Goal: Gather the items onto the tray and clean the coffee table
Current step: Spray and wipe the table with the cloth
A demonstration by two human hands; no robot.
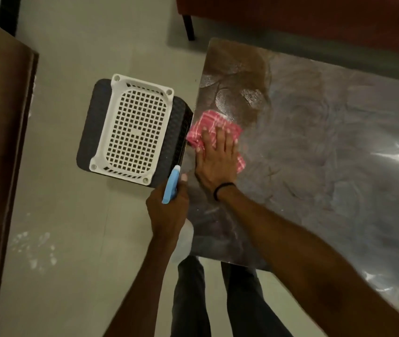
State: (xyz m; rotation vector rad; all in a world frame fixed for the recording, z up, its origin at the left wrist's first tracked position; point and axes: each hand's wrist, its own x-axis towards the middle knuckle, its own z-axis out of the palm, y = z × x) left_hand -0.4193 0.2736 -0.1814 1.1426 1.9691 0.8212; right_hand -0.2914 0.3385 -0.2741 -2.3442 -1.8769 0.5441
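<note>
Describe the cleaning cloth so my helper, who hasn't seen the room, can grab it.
Find the dark glossy coffee table and go to its left edge, beside the white perforated plastic basket. There, flat under the right hand, lies the pink-and-white checked cloth, the only pink thing here.

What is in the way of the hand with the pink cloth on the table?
Nothing visible. The right hand presses the pink cloth flat on the coffee table, and the tabletop ahead shows only smears. The left hand holds a spray bottle beside the edge.

Right hand (215, 164) presses pink cloth (218, 125) on table (315, 142); left hand (167, 210) grips what seems a spray bottle (171, 186).
</note>
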